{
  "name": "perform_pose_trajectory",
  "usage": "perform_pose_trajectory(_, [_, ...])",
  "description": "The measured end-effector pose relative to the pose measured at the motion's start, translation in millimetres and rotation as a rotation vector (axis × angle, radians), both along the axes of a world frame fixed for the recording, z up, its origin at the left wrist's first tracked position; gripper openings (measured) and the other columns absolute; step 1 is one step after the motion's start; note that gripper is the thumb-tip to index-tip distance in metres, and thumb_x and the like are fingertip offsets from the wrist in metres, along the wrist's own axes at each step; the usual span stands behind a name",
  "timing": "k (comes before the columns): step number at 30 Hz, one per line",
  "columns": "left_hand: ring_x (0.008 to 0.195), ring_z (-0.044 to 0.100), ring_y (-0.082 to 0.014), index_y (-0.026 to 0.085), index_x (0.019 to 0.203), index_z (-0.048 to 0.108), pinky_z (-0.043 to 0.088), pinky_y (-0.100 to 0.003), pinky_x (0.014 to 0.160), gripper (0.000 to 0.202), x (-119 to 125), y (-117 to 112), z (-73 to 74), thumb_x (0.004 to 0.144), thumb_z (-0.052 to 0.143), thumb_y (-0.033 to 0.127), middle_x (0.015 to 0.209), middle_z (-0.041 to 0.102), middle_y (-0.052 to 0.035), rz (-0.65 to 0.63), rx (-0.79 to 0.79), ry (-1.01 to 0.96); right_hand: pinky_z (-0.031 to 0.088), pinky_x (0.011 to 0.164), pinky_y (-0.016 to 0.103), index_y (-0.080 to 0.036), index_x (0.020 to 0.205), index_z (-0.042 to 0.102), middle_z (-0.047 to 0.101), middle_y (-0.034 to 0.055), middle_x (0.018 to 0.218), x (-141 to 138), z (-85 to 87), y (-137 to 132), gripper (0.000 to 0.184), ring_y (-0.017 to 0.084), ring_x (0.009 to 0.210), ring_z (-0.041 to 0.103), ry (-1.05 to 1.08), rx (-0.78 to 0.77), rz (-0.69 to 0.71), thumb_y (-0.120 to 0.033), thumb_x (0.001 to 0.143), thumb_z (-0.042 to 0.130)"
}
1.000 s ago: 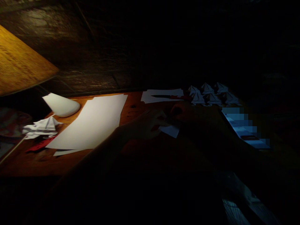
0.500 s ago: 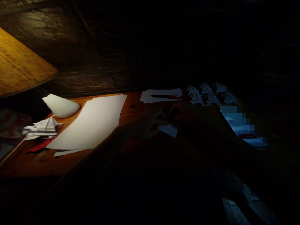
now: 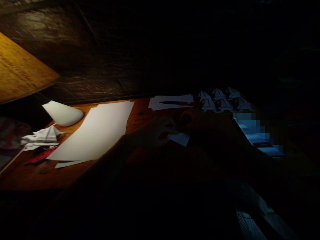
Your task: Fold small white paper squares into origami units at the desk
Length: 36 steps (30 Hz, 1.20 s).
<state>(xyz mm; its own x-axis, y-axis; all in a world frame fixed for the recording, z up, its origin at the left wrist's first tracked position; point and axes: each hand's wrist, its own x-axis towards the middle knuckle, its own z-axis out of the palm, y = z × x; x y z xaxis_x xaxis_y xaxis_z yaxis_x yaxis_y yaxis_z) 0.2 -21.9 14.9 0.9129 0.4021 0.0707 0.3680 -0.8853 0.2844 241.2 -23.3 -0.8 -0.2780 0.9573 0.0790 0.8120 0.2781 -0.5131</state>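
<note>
The scene is very dark. My left hand (image 3: 156, 133) rests on the wooden table (image 3: 75, 175) with its fingers curled onto a small folded white paper (image 3: 180, 138). My right hand (image 3: 193, 120) is just beyond it, fingers bent and pinching the same paper's far edge. Both hands meet over the paper near the table's middle. Their fingertips are hard to make out in the shadow.
A stack of large white sheets (image 3: 97, 131) lies left of my hands. A white cone (image 3: 62, 113) and crumpled paper (image 3: 41, 137) sit at far left. Cut sheets (image 3: 171, 101) and several folded paper figures (image 3: 222, 99) lie beyond. A lit blurred device (image 3: 257, 136) is on the right.
Hardly anything has changed; the view drifted slightly to the right, and my hands stay on the small paper.
</note>
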Motion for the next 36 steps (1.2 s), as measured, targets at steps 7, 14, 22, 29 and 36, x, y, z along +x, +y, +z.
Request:
perform_pose_trajectory(7, [0.125, 0.051, -0.0264, 0.031, 0.128, 0.067, 0.04, -0.045, 0.109, 0.041, -0.2, 1.0, -1.4, 0.089, 0.06, 0.023, 0.132, 0.057, -0.0064, 0.007, -0.007, 0.007, 0.051, 0.079, 0.032, -0.019, 0.095, 0.074, 0.075, 0.0092, 0.109, 1.6, 5.2, -0.8, 0.021, 0.023, 0.095, 0.068, -0.003, -0.034, 0.016, -0.016, 0.074, 0.074])
perform_pose_trajectory(14, [0.124, 0.052, -0.0258, 0.031, 0.131, 0.065, 0.041, -0.046, 0.108, 0.042, -0.9, 1.7, -0.2, 0.09, 0.059, 0.022, 0.131, 0.058, -0.0068, -0.015, -0.008, -0.005, 0.052, 0.078, 0.033, -0.02, 0.095, 0.077, 0.076, 0.0085, 0.105, 0.1, -1.9, 1.9, 0.024, 0.023, 0.091, 0.068, 0.018, -0.026, -0.026, -0.014, 0.073, 0.071])
perform_pose_trajectory(22, [0.129, 0.052, -0.0295, 0.024, 0.144, 0.047, 0.04, -0.051, 0.111, 0.057, -6.2, 5.6, -1.8, 0.089, 0.063, 0.028, 0.139, 0.058, -0.011, -0.033, -0.05, -0.112, 0.051, 0.078, 0.031, -0.018, 0.092, 0.076, 0.075, 0.0079, 0.104, 2.7, -0.5, 0.5, 0.018, 0.022, 0.09, 0.068, 0.036, 0.0, 0.024, -0.022, 0.074, 0.075])
perform_pose_trajectory(29, [0.126, 0.053, -0.0282, 0.027, 0.136, 0.056, 0.039, -0.049, 0.11, 0.044, -3.9, 5.3, -3.3, 0.095, 0.062, 0.04, 0.134, 0.061, -0.0086, -0.037, -0.029, -0.079, 0.051, 0.077, 0.03, -0.019, 0.094, 0.076, 0.075, 0.0071, 0.104, 3.2, 6.2, -5.4, 0.018, 0.021, 0.09, 0.068, 0.056, 0.016, 0.032, -0.019, 0.076, 0.073])
perform_pose_trajectory(36, [0.128, 0.051, -0.0281, 0.028, 0.131, 0.064, 0.04, -0.049, 0.111, 0.037, -4.0, 6.0, -5.4, 0.096, 0.063, 0.038, 0.137, 0.057, -0.0085, -0.035, 0.007, -0.035, 0.049, 0.071, 0.032, -0.017, 0.09, 0.074, 0.074, 0.0093, 0.099, 6.5, 1.8, -1.8, 0.027, 0.02, 0.08, 0.066, 0.046, 0.036, 0.115, -0.038, 0.074, 0.079])
